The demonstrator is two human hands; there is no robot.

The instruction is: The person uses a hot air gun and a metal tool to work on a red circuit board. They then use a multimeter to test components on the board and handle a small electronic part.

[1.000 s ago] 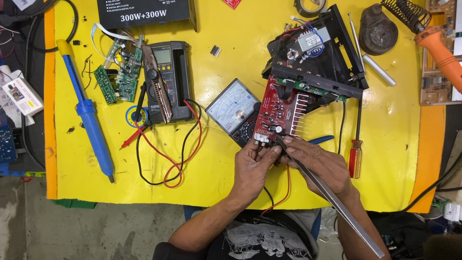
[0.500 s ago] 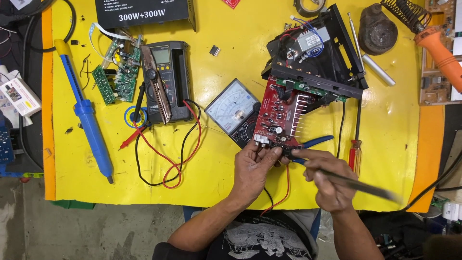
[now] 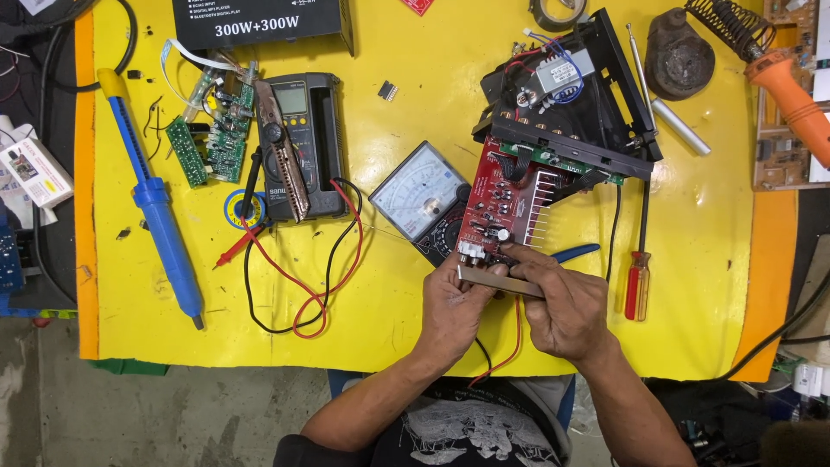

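both hands meet over the near middle of the yellow desk [image 3: 389, 303], at the near end of a red circuit board [image 3: 494, 206] that juts toward the person from under a black chassis [image 3: 596, 104] on the desk's far right part. the left hand [image 3: 454, 303] is curled, its fingers pinching one end of a flat grey metal bar [image 3: 501, 281], thumb on top just beside the board's near corner. the right hand [image 3: 566, 307] is closed round the bar's other end, fingers folded over it, so only the short stretch between the 2 hands shows. half a second ago the right hand held this piece angled out toward the desk's near right edge, with a long length showing past the wrist; now it lies nearly level across the board's near edge, and the right hand has come in closer to the left one. the left hand has stayed at the same corner of the board. a red and a black wire [image 3: 510, 346] trail from under the hands toward the near edge. just left of the board lies an analog meter [image 3: 415, 195], and right of it a red-handled screwdriver [image 3: 638, 281].
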